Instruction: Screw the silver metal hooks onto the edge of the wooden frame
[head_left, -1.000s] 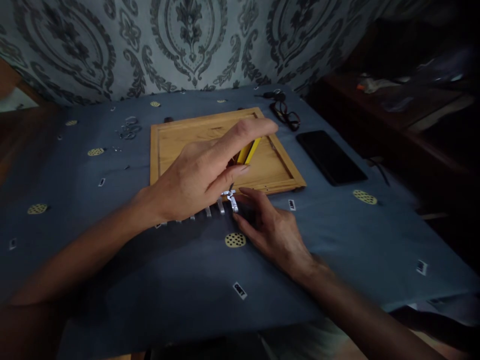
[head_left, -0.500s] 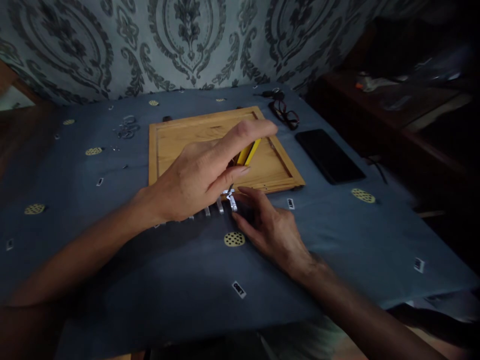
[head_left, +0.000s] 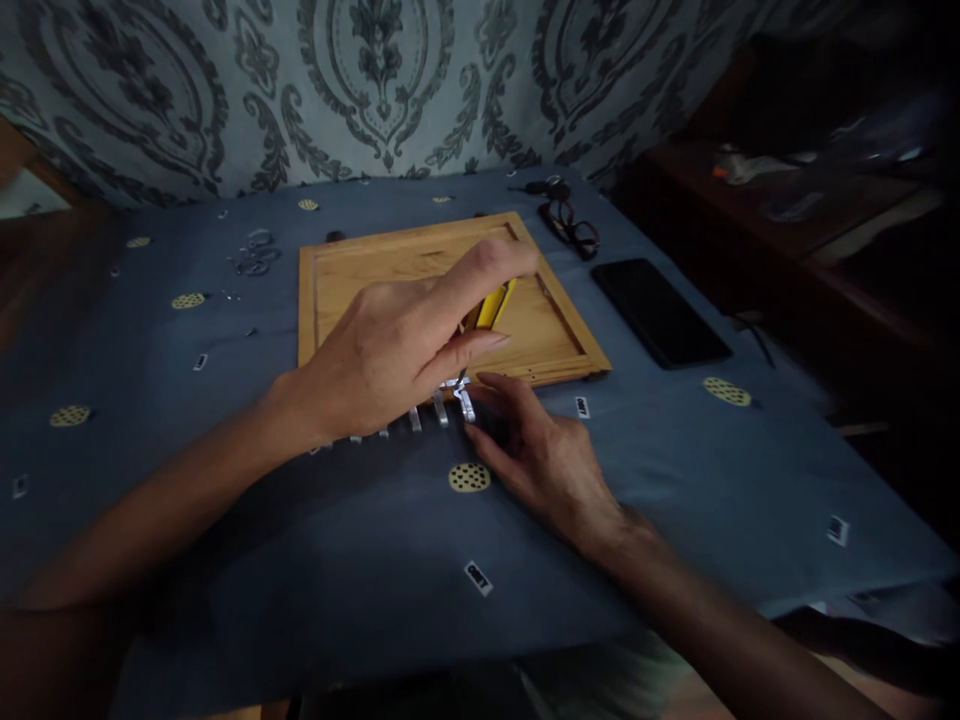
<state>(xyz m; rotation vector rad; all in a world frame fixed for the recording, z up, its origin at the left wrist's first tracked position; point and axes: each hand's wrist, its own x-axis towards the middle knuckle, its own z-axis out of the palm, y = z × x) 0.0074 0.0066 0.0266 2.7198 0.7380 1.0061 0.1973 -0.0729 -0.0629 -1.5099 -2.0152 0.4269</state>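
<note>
My left hand (head_left: 405, 335) is closed around the yellow handle of a screwdriver (head_left: 495, 303), index finger bent over its top. Its thin shaft points down at a bright metal hook (head_left: 466, 403) on the front edge of a framed wooden board (head_left: 561, 355). From the right, my right hand (head_left: 544, 460) pinches that hook between thumb and fingers; the exact contact is partly hidden. A row of similar metal hooks (head_left: 440, 410) sticks out along the same edge to the left, partly behind my left hand.
Loose metal rings or hooks (head_left: 255, 255) and tiny screws (head_left: 232, 295) lie left of the board on the blue cloth (head_left: 360, 560). Glasses (head_left: 574, 232), keys (head_left: 551, 187) and a black phone (head_left: 660, 312) lie to the right. A patterned curtain (head_left: 382, 90) hangs behind.
The left index fingertip has drawn back to the left, and the screwdriver handle has turned slightly. My right hand stays at the hook, and the board has not moved.
</note>
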